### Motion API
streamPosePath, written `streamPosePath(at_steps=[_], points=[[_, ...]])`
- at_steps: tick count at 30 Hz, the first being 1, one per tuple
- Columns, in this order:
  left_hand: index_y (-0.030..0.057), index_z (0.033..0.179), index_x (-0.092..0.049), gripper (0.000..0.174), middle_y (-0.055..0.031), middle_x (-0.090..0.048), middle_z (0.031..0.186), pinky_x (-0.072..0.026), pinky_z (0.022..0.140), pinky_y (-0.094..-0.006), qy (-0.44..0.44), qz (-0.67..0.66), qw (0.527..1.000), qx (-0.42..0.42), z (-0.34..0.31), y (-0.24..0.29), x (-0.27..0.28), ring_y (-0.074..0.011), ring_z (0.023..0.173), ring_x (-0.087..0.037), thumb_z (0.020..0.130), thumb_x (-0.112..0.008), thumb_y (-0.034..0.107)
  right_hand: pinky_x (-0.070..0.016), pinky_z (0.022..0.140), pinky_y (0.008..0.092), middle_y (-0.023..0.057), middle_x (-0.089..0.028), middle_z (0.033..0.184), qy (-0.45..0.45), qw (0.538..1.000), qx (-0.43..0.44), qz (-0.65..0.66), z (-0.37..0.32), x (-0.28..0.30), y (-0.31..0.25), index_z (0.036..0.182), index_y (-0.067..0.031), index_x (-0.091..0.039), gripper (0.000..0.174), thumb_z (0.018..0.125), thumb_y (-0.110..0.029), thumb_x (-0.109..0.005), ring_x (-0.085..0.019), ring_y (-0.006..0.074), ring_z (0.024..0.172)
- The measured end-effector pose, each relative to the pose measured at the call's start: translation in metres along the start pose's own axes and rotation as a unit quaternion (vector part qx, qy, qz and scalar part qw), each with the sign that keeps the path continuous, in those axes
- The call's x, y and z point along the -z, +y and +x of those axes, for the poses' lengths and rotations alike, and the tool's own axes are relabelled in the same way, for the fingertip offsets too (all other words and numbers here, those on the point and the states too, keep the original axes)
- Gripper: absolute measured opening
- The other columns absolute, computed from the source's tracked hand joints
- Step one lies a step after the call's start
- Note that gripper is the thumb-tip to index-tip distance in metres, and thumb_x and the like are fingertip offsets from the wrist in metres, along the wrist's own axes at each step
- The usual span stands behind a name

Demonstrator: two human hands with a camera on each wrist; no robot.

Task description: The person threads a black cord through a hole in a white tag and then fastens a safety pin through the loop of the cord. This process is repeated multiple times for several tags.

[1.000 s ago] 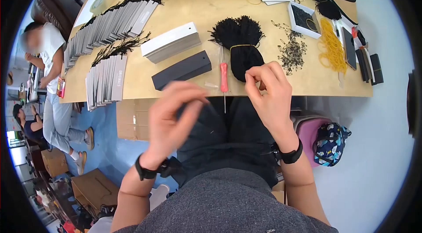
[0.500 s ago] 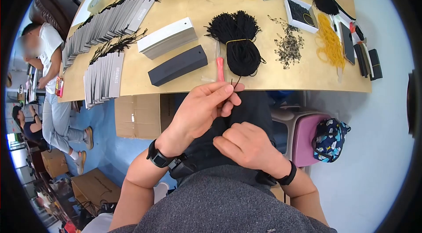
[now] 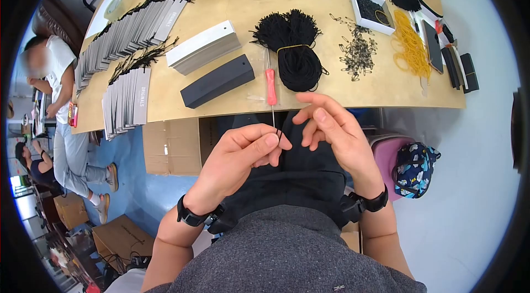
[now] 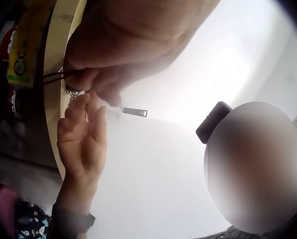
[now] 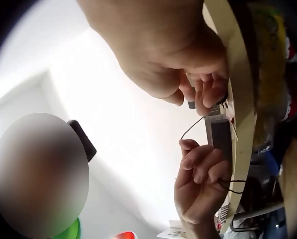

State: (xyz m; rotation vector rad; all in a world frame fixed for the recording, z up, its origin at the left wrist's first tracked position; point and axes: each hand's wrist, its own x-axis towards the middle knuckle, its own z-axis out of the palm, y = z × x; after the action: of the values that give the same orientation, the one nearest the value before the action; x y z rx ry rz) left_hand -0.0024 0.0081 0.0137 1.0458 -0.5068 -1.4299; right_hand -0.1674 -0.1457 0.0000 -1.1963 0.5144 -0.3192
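Observation:
My left hand (image 3: 234, 160) pinches a thin black cord (image 3: 279, 134) between thumb and fingertips, in front of the table edge. In the right wrist view, one strand of the cord (image 5: 191, 127) rises from those fingertips and two strands trail out below the hand. My right hand (image 3: 339, 135) hovers to the right, fingers loosely bent and apart, its fingertips near the cord. Beyond the hands lies a bundle of black cords (image 3: 301, 69), tied with a yellow rubber band. A red-handled tool (image 3: 270, 87) lies left of it, its metal shaft over the edge.
White tags (image 3: 201, 50) and dark tags (image 3: 216, 80) stand stacked to the left, with corded tags (image 3: 127, 94) beyond. Safety pins (image 3: 359, 53), a white box (image 3: 356, 11) of dark small parts and yellow rubber bands (image 3: 411, 44) lie right. A person (image 3: 61, 72) is far left.
My right hand has gone from the bundle down below the left hand, then up and right with loosened fingers. My left hand came in, pinched the cord, and has since shifted slightly down and left.

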Motion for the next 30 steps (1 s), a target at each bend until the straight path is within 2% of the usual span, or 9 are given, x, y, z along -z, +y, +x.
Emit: streamPosePath(at_steps=[5, 9, 11, 12, 13, 15, 19, 21, 30], points=[[-0.0028, 0.104, -0.068, 0.023, -0.0030, -0.066, 0.089, -0.0404, 0.066, -0.0207, 0.007, 0.013, 1.000, 0.014, -0.008, 0.005, -0.004, -0.0069, 0.075, -0.055, 0.102, -0.057, 0.017, -0.0493, 0.067, 0.0221, 0.0055, -0.065, 0.100, -0.043, 0.992, -0.063, 0.099, 0.005, -0.003, 0.009, 0.126, -0.0022, -0.058, 0.036, 0.105, -0.031, -0.052, -0.060, 0.0079, 0.076], [-0.0030, 0.103, -0.069, 0.024, -0.0045, -0.067, 0.093, -0.0450, 0.071, -0.0226, 0.001, 0.055, 0.998, 0.029, -0.009, 0.003, 0.003, -0.0086, 0.078, -0.058, 0.102, -0.057, 0.018, -0.0477, 0.065, 0.0220, 0.0001, -0.066, 0.088, -0.041, 0.997, -0.019, 0.055, 0.002, -0.004, 0.004, 0.103, -0.0028, -0.064, 0.014, 0.098, -0.016, -0.063, -0.057, 0.0058, 0.071], [-0.0025, 0.106, -0.069, 0.024, -0.0047, -0.068, 0.095, -0.0458, 0.071, -0.0232, 0.054, 0.108, 0.993, -0.004, -0.004, 0.000, 0.005, -0.0088, 0.080, -0.059, 0.102, -0.057, 0.018, -0.0464, 0.064, 0.0233, 0.0009, -0.066, 0.087, -0.050, 0.990, 0.052, -0.117, -0.007, -0.003, -0.007, 0.096, -0.0018, -0.065, 0.008, 0.093, -0.009, -0.067, -0.058, 0.0083, 0.070], [-0.0020, 0.108, -0.070, 0.025, -0.0048, -0.069, 0.098, -0.0467, 0.072, -0.0239, 0.108, 0.161, 0.980, -0.037, -0.001, -0.002, 0.008, -0.0089, 0.081, -0.059, 0.102, -0.056, 0.017, -0.0452, 0.061, 0.0256, 0.0031, -0.065, 0.084, -0.111, 0.941, 0.215, -0.236, -0.006, -0.003, -0.019, 0.090, -0.0023, -0.066, 0.004, 0.087, -0.003, -0.069, -0.059, 0.0114, 0.069], [-0.0014, 0.114, -0.070, 0.027, -0.0048, -0.070, 0.103, -0.0483, 0.077, -0.0250, 0.123, 0.203, 0.969, -0.066, 0.001, -0.004, 0.015, -0.0101, 0.085, -0.061, 0.102, -0.055, 0.017, -0.0465, 0.059, 0.0290, 0.0063, -0.061, 0.081, -0.148, 0.938, 0.180, -0.257, -0.015, -0.008, -0.033, 0.088, -0.0044, -0.067, 0.008, 0.082, -0.003, -0.072, -0.061, 0.0180, 0.069], [-0.0025, 0.116, -0.069, 0.027, -0.0050, -0.070, 0.102, -0.0489, 0.081, -0.0258, 0.112, 0.247, 0.956, -0.113, 0.004, 0.001, 0.015, -0.0116, 0.089, -0.062, 0.102, -0.055, 0.016, -0.0478, 0.058, 0.0330, 0.0069, -0.057, 0.081, -0.092, 0.866, 0.259, -0.418, -0.022, -0.019, -0.039, 0.088, -0.0065, -0.067, 0.012, 0.079, -0.005, -0.075, -0.060, 0.0222, 0.069], [-0.0003, 0.111, -0.072, 0.022, -0.0058, -0.072, 0.103, -0.0488, 0.084, -0.0254, 0.051, 0.251, 0.960, -0.116, 0.005, 0.003, 0.000, -0.0114, 0.093, -0.063, 0.100, -0.059, 0.014, -0.0493, 0.059, 0.0353, 0.0069, -0.056, 0.082, -0.006, 0.824, 0.322, -0.466, -0.013, -0.022, -0.029, 0.089, -0.0067, -0.066, 0.017, 0.076, -0.007, -0.076, -0.061, 0.0251, 0.070], [0.0002, 0.111, -0.071, 0.021, -0.0071, -0.072, 0.103, -0.0492, 0.085, -0.0263, 0.016, 0.225, 0.973, -0.056, 0.004, 0.002, -0.003, -0.0123, 0.093, -0.063, 0.100, -0.060, 0.013, -0.0499, 0.059, 0.0348, 0.0061, -0.057, 0.083, 0.043, 0.805, 0.345, -0.481, -0.007, -0.021, -0.021, 0.091, -0.0065, -0.066, 0.018, 0.076, -0.007, -0.076, -0.062, 0.0237, 0.070], [0.0015, 0.099, -0.071, 0.016, -0.0058, -0.067, 0.088, -0.0486, 0.075, -0.0285, -0.013, 0.283, 0.957, -0.068, 0.010, -0.003, -0.003, -0.0138, 0.080, -0.062, 0.097, -0.063, 0.015, -0.0529, 0.064, 0.0354, 0.0077, -0.061, 0.089, 0.028, 0.879, 0.246, -0.408, -0.007, -0.018, -0.022, 0.097, -0.0054, -0.066, 0.016, 0.082, -0.008, -0.073, -0.065, 0.0265, 0.075]])
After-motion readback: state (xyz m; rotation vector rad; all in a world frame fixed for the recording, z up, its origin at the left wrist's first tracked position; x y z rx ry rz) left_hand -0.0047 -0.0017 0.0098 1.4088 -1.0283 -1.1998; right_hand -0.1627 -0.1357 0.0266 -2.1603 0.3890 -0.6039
